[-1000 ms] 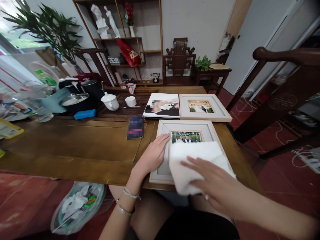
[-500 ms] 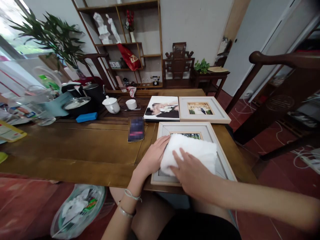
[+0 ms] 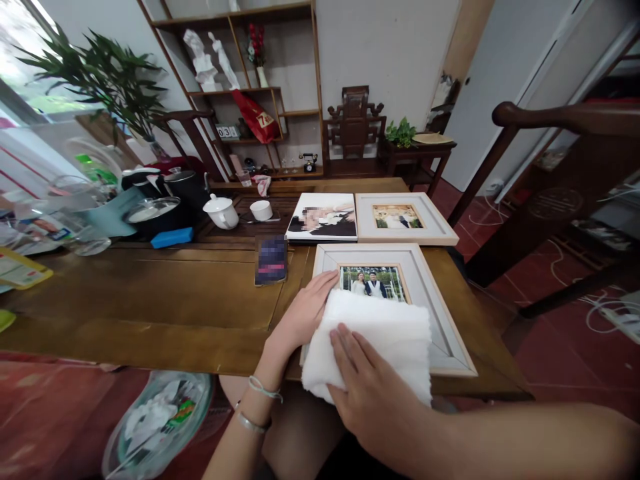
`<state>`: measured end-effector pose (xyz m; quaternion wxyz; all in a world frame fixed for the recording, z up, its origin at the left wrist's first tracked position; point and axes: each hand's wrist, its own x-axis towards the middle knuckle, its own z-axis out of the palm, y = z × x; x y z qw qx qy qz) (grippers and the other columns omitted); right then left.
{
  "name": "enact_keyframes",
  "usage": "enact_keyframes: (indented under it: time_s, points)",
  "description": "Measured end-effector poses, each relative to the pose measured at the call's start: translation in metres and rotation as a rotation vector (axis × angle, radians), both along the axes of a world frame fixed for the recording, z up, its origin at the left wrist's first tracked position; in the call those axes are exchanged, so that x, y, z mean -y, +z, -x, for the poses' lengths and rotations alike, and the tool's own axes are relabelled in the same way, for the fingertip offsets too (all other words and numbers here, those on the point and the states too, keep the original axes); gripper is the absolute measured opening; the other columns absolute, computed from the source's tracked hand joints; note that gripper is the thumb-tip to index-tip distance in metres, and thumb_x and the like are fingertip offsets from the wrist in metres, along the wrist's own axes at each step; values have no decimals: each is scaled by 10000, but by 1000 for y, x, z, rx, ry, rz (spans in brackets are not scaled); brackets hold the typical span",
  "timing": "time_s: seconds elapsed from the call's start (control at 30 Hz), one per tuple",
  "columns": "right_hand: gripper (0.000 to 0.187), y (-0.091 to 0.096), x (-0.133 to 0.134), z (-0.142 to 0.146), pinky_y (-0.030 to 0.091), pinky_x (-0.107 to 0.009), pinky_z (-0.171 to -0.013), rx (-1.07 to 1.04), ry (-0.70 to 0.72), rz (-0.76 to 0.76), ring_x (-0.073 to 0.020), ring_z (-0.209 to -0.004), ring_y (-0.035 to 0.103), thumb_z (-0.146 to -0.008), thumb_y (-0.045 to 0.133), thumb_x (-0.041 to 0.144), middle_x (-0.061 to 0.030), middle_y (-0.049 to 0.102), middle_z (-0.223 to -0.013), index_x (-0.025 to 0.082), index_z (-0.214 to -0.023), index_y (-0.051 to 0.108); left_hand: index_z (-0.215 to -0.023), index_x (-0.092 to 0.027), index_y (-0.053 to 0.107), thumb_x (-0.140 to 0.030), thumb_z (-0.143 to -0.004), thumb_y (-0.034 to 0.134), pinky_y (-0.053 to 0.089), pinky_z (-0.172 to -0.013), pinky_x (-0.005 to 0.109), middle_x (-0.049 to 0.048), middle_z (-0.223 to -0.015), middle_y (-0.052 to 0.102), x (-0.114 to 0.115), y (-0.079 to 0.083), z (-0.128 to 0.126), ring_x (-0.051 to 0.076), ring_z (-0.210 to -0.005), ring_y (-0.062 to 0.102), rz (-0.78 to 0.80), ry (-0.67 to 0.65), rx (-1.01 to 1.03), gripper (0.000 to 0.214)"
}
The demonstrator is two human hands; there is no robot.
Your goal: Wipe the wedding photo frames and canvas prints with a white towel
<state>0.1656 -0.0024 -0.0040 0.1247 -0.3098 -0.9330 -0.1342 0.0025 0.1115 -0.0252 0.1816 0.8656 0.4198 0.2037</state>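
A light wooden picture frame (image 3: 453, 333) with a wide grey-white mat lies flat at the table's front edge. Its photo (image 3: 373, 283) of two people shows in the upper part. My left hand (image 3: 307, 310) rests along the frame's left side, fingers stretched out flat; the thumb is hidden. Under my right hand (image 3: 367, 380) is a folded white towel (image 3: 395, 327), pressed against the lower part of the frame. The towel covers the bottom of the photo and hangs past the frame's near edge.
Behind the frame lie a photo panel (image 3: 323, 227) and a second framed photo (image 3: 415, 230). A phone (image 3: 271, 261) is left of them. A teapot (image 3: 221, 212), a cup (image 3: 261, 211) and a blue block (image 3: 172, 237) stand farther left. A lined bin (image 3: 160, 420) stands below; a chair (image 3: 545, 193) is at right.
My right hand has drawn the towel toward me and slightly left, uncovering the photo in the frame. My left hand has stayed at the frame's left side.
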Motion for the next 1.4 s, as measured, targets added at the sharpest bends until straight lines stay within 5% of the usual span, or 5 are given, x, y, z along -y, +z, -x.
enact_keyframes:
  time_s: [0.37,0.5,0.7,1.0,1.4]
  points:
    - [111,47,-2,-117,326,-490,-1067,66,-139,182,-293,-957,646,-641,595,190,-106,728,-876,257,-676,676,-1418,-182,381,-43,-867,327,305,-1166,451,85,-1498,378,0,-7,3,212,-1395,323,-60,-2,32,571]
    - [256,46,-29,-152,258,-521,-1101,56,-278,118,-292,-1083,602,-658,492,111,-97,711,-1016,247,-767,679,-1415,-160,386,-37,-864,325,295,-1172,444,94,-1503,369,1,-5,2,212,-1402,312,-49,1,21,568]
    - [383,17,-61,-136,267,-586,-1077,138,-251,96,-339,-1295,428,-636,519,92,-217,543,-1324,129,-972,698,-1415,-163,379,-32,-869,310,307,-1164,458,93,-1498,374,1,-6,2,212,-1398,316,-47,8,31,566]
    - [332,23,-12,-103,388,-450,-1042,4,-10,268,-301,-1276,460,-669,636,200,-175,526,-1360,212,-994,700,-1409,-184,393,-21,-855,320,308,-1164,463,89,-1481,401,1,-8,2,213,-1386,339,-51,7,68,582]
    - [558,14,-138,-131,232,-597,-1085,185,-270,-3,-358,-1366,298,-714,481,-52,-75,418,-1468,222,-1177,628,-1413,-202,398,15,-816,310,302,-1168,462,60,-1502,378,1,-5,3,198,-1400,318,-14,8,59,641]
